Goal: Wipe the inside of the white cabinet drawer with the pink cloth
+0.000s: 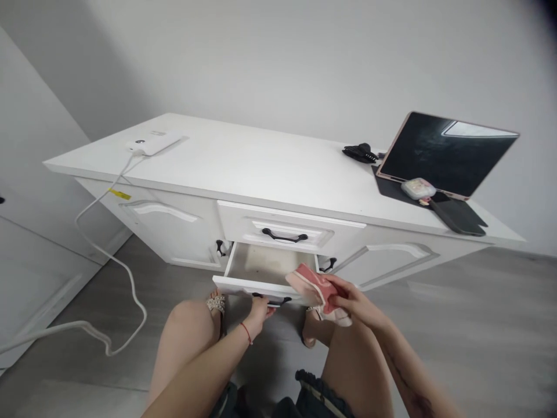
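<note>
My left hand (259,313) has its fingers wrapped round the black drawer handle (279,302) of the lower drawer. That drawer (265,261) is pulled out, and a few small specks lie on its pale bottom. Above the drawer's right front corner, my right hand (350,299) grips a folded pink and cream cloth (310,281). The cloth hangs partly below the fingers, in front of my right knee. Higher up, the upper drawer (291,223) of the white cabinet is closed.
On the white cabinet top (243,157) a tablet (452,151) stands at the right, with an earbud case (418,188), a dark phone (456,213) and a black hair claw (360,153). A white power strip (150,144) sits left, its cable (126,267) trailing to the floor.
</note>
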The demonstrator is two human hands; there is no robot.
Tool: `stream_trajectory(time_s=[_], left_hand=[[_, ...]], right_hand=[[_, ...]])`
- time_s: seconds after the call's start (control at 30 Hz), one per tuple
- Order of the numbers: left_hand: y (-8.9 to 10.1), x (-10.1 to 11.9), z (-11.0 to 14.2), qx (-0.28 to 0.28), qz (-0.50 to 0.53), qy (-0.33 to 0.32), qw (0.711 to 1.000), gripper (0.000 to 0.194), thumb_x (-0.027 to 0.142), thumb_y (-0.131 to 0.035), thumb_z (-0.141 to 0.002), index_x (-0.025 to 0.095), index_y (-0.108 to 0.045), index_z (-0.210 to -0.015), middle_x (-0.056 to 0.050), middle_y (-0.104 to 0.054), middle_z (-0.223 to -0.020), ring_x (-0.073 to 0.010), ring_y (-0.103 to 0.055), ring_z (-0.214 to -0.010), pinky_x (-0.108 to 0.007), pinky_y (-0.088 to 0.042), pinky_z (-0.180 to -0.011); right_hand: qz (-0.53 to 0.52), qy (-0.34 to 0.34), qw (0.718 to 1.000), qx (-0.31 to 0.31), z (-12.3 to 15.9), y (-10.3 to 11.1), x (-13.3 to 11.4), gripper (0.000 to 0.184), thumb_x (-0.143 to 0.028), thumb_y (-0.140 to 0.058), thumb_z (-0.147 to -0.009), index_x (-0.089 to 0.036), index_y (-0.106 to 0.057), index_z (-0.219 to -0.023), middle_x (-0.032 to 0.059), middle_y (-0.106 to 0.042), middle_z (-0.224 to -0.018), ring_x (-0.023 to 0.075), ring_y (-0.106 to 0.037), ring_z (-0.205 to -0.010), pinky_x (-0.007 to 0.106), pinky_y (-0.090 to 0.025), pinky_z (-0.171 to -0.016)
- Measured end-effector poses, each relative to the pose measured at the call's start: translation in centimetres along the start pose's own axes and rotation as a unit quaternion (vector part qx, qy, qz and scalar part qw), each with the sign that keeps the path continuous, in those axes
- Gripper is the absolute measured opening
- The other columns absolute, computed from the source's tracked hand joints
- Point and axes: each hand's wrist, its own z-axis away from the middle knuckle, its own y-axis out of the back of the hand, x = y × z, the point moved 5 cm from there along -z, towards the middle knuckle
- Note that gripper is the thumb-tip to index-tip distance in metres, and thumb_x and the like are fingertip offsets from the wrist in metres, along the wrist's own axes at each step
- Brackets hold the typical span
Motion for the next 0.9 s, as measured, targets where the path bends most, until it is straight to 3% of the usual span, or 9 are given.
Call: stream_trajectory(time_s=[0.07, 0.17, 0.27, 0.37, 0.63, 0.9], left_hand=[[-0.5, 0.7, -0.4, -0.001, 0.009, -0.009, 1.0, 0.009, 0.01, -0.051, -0.085, 0.019, -0.051, -0.084, 0.0, -0.063, -0.064, -0.0117, -0.059, -0.054, -0.026, -0.049, -0.067], [-0.8, 1.2, -0.7, 0.001, 0.031, -0.019, 0.999, 0.01, 0.009, -0.054, -0.083, 0.019, -0.052, -0.083, 0.0, -0.064, -0.066, -0.0121, -0.059, -0.056, -0.028, -0.049, -0.072], [-0.7, 1.2, -0.7, 0.004, 0.055, -0.025, 0.998, 0.012, 0.009, -0.062, -0.078, 0.019, -0.055, -0.078, -0.001, -0.065, -0.066, -0.013, -0.06, -0.059, -0.029, -0.048, -0.076], [-0.3, 1.2, -0.4, 0.013, 0.084, -0.037, 0.996, 0.017, 0.008, -0.067, -0.074, 0.019, -0.055, -0.072, -0.001, -0.065, -0.066, -0.0121, -0.061, -0.062, -0.028, -0.048, -0.079], [0.9, 1.6, 0.9, 0.043, 0.15, -0.054, 0.986, 0.025, -0.005, -0.054, -0.071, 0.019, -0.052, -0.065, 0.002, -0.062, -0.068, -0.0076, -0.058, -0.063, -0.022, -0.046, -0.08], [1.4, 1.4, 1.1, 0.034, 0.194, -0.027, 0.98, 0.016, 0.011, -0.049, -0.081, 0.02, -0.055, -0.07, -0.002, -0.061, -0.068, -0.0139, -0.058, -0.061, -0.025, -0.05, -0.07]], right_hand=[[0.024, 0.023, 0.998, 0.056, 1.1, -0.3, 0.8, 0.054, -0.027, -0.053, -0.078, -0.026, -0.055, -0.132, 0.0119, -0.059, -0.132, 0.0296, -0.057, -0.118, 0.043, -0.045, -0.101], [0.152, -0.017, 0.976, 0.155, 1.6, -1.7, 3.0, 0.053, -0.03, -0.054, -0.079, -0.024, -0.055, -0.131, 0.015, -0.054, -0.129, 0.0343, -0.054, -0.119, 0.048, -0.044, -0.102], [0.254, -0.06, 0.946, 0.193, 1.3, -3.4, 4.2, 0.051, -0.032, -0.053, -0.083, -0.024, -0.053, -0.133, 0.0175, -0.051, -0.129, 0.0387, -0.05, -0.121, 0.051, -0.045, -0.101], [0.305, -0.069, 0.925, 0.214, 0.8, -4.3, 3.8, 0.05, -0.029, -0.054, -0.086, -0.024, -0.052, -0.135, 0.018, -0.048, -0.134, 0.0381, -0.05, -0.122, 0.05, -0.046, -0.099], [0.318, -0.033, 0.933, 0.165, -1.3, -6.4, -0.1, 0.048, -0.032, -0.057, -0.087, -0.026, -0.055, -0.135, 0.0148, -0.05, -0.131, 0.0312, -0.058, -0.112, 0.041, -0.053, -0.089], [0.357, 0.02, 0.926, 0.125, -4.5, -12.3, -4.4, 0.049, -0.031, -0.051, -0.092, -0.029, -0.047, -0.141, 0.0153, -0.048, -0.122, 0.0306, -0.054, -0.113, 0.039, -0.055, -0.082]])
